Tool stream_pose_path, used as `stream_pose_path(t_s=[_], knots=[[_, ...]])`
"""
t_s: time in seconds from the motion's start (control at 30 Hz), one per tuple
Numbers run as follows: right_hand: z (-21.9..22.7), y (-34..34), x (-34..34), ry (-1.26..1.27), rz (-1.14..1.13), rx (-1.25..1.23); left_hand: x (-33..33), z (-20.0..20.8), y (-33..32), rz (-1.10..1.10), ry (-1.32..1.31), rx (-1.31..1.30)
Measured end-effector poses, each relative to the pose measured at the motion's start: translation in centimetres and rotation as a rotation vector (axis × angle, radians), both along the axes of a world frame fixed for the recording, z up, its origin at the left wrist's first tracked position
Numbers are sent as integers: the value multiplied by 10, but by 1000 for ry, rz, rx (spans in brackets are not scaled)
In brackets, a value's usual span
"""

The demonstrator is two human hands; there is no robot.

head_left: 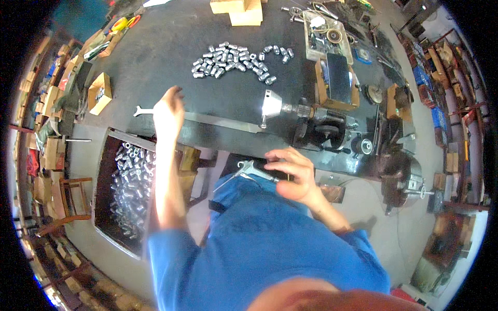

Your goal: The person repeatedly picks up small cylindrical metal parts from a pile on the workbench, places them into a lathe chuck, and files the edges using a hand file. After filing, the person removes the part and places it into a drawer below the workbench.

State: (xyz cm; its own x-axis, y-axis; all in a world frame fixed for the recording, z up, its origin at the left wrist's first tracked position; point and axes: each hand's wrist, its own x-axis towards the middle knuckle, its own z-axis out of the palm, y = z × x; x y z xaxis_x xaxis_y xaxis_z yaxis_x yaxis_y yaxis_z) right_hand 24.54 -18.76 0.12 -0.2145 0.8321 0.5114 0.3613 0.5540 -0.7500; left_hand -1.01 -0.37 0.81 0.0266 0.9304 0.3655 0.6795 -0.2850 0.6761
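My right hand [295, 173] is in front of my body, below the bench edge, its fingers and thumb closed round the rear end of a silver air blow gun [250, 169]. The blow gun's thin nozzle points down and left across my blue shirt. My left hand [169, 110] reaches over the near part of the bench, blurred. Its fingers are too smeared and turned away to show what they hold. A silver open-end wrench [143, 111] sticks out to the left from beneath that wrist. Farther off lies a loose pile of shiny metal nuts [228, 61].
A machine with a silver conical head [271, 105] stands on the bench at right. Below the bench at left is a bin [98, 199] of many metal nuts. A small cardboard box [105, 83], a clear parts tray [310, 44] and a vise [399, 179] stand around; shelves line both sides.
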Motion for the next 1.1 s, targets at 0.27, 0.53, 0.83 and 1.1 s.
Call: stream_pose_path(t_s=[0.27,0.53,0.83,1.1], knots=[[-6,-16,12,-41,-99,-100,34,-63,107,105,594,-158],[-19,-22,13,-42,-110,-228,26,-53,102,18,739,-118],[-36,-36,36,-99,-240,-274,36,13,12,-556,-700,-451],[-23,-56,59,-76,-425,-369,78,16,-30,-736,-969,-553]])
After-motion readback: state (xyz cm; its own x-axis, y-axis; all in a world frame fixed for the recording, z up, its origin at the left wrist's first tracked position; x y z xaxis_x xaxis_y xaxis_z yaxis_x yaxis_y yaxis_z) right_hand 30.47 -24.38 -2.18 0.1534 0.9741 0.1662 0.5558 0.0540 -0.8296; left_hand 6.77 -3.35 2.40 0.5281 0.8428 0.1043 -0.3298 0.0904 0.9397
